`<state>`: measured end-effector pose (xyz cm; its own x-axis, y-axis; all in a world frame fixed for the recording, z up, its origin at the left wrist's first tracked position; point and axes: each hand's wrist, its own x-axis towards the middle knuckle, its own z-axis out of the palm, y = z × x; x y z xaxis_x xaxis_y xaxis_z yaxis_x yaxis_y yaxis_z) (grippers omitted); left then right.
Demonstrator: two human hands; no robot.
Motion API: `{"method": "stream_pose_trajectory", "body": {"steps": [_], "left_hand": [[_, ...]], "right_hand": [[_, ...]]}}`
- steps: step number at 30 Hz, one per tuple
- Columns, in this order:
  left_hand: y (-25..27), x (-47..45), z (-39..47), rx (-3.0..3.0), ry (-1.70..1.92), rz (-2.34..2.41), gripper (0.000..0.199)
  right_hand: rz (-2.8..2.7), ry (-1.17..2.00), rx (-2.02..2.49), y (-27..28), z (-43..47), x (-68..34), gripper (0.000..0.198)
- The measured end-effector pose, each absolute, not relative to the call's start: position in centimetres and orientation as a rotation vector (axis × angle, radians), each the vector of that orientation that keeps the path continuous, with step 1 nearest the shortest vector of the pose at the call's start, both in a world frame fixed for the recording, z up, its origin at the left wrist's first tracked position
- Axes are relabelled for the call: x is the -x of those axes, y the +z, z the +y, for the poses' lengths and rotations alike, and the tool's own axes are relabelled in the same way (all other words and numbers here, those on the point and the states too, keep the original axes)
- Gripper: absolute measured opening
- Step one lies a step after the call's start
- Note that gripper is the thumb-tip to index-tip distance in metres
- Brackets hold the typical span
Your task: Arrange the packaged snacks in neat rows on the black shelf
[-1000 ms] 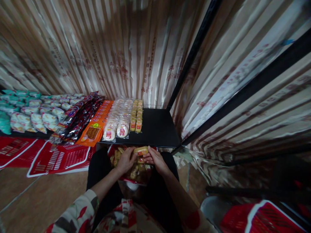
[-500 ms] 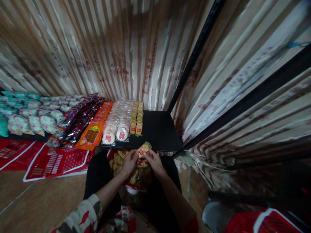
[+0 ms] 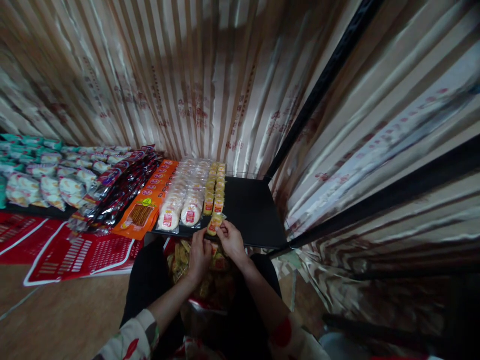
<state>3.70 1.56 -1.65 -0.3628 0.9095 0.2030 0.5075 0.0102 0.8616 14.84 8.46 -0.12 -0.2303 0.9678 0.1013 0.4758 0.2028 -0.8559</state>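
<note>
A small yellow snack packet [image 3: 215, 225] with a red label is held at the shelf's front edge, just in front of two rows of matching packets [image 3: 213, 192]. My right hand [image 3: 233, 243] pinches its right side between thumb and fingers. My left hand [image 3: 200, 256] is closed at the packet's lower left edge, fingertips on it. Below both hands, between the knees, a bag [image 3: 180, 257] of more yellow packets is partly hidden by the forearms.
On the black shelf [image 3: 255, 210], left of the yellow rows, lie clear-wrapped round white crackers [image 3: 191, 215], orange bags [image 3: 144, 210], dark red packets [image 3: 123, 192] and white-and-teal packets [image 3: 71, 190]. Red baskets [image 3: 82, 255] are below. A black post [image 3: 300, 127] rises behind at right.
Both hands have moved the yellow packet forward from above the bag to the shelf edge. The left hand now sits lower on the packet. The view has shifted slightly.
</note>
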Motion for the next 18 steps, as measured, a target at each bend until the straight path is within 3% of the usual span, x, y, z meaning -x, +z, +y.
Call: {"method": "stream_pose_trajectory", "body": {"steps": [8,13,18], "left_hand": [[-2.8,-3.0,2.7,-1.552,1.336,1.776,0.043],[-3.2,-3.1,3.7,-1.587,1.349,1.71,0.046],[-2.9,-3.2,4.5,-1.515,1.324,1.725,0.043]], "right_hand": [[-2.077,0.668,1.443,0.8,11.1,-12.4,0.014],[-2.01,0.654,1.41,-0.4,11.4,-11.8,0.029],[-1.922,0.651,1.438,-1.3,11.4,-11.7,0.03]]}}
